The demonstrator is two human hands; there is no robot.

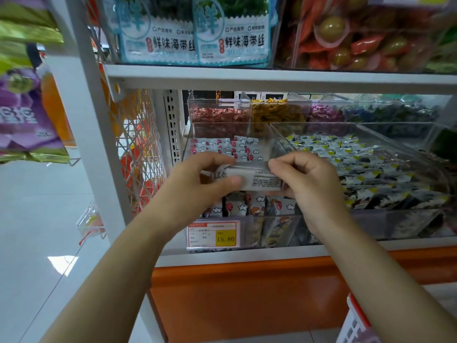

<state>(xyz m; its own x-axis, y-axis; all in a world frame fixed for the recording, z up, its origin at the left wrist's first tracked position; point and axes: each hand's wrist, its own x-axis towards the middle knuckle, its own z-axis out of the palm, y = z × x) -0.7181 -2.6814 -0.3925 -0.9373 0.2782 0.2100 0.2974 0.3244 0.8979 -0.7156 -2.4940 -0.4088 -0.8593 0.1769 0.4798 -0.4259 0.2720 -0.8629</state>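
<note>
A small white snack packet [257,178] with fine printed text is held between both hands, just above the front of a clear plastic bin [267,231]. My left hand [197,186] pinches its left end with thumb below and fingers on top. My right hand [306,181] pinches its right end the same way. The bin under it holds several little white packets [237,148] printed with red and cloud shapes. Part of the held packet is hidden by my fingers.
A second clear bin [405,226] to the right holds grey-and-yellow packets. A price tag [214,235] reads 15.80. Bins of wrapped sweets stand behind, seaweed bags [195,33] on the shelf above. A wire rack [138,154] and hanging bags are on the left.
</note>
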